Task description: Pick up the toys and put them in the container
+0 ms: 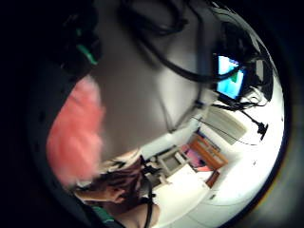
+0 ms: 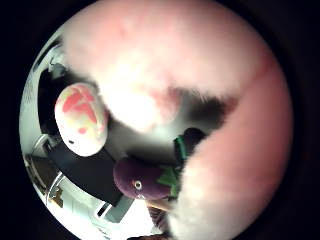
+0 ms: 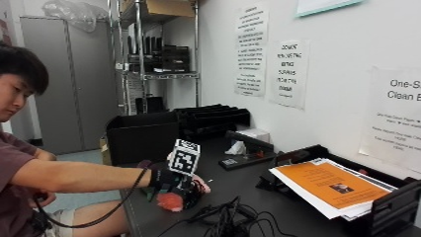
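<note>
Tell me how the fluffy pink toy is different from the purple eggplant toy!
The pink toy is fluffy with long fur; the eggplant toy looks smooth.
The pink toy fills most of the thumb-side palm view, close against the gloved right hand, which grips it; the eggplant toy lies free on the black table.
The eggplant toy shows green leaves and an eye; the pink toy shows neither.
Both are soft toys.

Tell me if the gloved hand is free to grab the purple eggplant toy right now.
Probably not. The gloved right hand already holds a pink fluffy toy, which fills the palm. The eggplant toy lies close by on the table, unobstructed otherwise.
</note>
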{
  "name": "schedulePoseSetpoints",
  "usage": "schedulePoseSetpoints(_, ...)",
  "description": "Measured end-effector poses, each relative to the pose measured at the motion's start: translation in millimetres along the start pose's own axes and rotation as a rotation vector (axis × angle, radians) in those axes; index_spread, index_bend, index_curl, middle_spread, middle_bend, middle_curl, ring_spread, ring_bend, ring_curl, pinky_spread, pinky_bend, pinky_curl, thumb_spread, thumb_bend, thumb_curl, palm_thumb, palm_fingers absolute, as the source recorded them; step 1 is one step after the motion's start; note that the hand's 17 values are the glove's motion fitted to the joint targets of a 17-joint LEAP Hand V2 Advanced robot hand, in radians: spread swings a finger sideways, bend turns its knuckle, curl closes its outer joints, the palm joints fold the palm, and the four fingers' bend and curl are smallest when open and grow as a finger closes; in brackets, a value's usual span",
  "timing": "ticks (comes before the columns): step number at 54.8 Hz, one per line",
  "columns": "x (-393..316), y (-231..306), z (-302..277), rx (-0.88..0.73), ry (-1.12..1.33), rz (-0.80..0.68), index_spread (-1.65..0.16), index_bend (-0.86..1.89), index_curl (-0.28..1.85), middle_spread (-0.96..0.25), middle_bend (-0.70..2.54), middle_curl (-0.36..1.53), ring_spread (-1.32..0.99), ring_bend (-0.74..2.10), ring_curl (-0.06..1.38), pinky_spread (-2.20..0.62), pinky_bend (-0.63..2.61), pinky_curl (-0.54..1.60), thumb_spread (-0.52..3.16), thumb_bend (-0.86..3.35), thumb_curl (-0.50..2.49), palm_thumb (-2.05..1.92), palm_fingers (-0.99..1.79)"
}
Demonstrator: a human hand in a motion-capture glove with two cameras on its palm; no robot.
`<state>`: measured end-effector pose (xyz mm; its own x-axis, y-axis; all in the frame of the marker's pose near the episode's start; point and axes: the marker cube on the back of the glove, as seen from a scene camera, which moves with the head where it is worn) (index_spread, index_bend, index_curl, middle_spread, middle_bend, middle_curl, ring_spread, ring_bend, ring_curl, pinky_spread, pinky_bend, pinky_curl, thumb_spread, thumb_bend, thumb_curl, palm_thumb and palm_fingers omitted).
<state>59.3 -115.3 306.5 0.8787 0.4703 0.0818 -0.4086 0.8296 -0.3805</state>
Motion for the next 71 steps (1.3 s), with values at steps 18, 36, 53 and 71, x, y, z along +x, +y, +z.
schedulePoseSetpoints(18,9,-7,-1,0.146,-0.113,-0.027,-0.18,0.48,0.29,-0.22,0.39,0.44,-0.31,1.3,0.45,-0.29,1.06,0.35,1.29,0.23,0.48,0.6,0.7)
schedulePoseSetpoints(36,-10,40,-107,0.215,-0.032,-0.118,-0.26,0.91,0.55,-0.29,0.99,0.73,-0.38,1.27,0.51,-0.36,0.84,0.36,0.87,0.23,0.72,0.73,0.98)
schedulePoseSetpoints(53,-45,141,-283,0.442,-0.007,-0.273,-0.28,1.02,0.76,-0.26,1.14,0.86,-0.4,1.34,0.59,-0.38,0.91,0.43,0.61,0.23,0.91,0.71,0.88)
schedulePoseSetpoints(71,-195,204,-318,0.435,-0.035,-0.326,-0.29,1.01,0.93,-0.24,1.2,0.92,-0.4,1.39,0.65,-0.38,0.97,0.48,0.44,0.23,1.06,0.67,0.81)
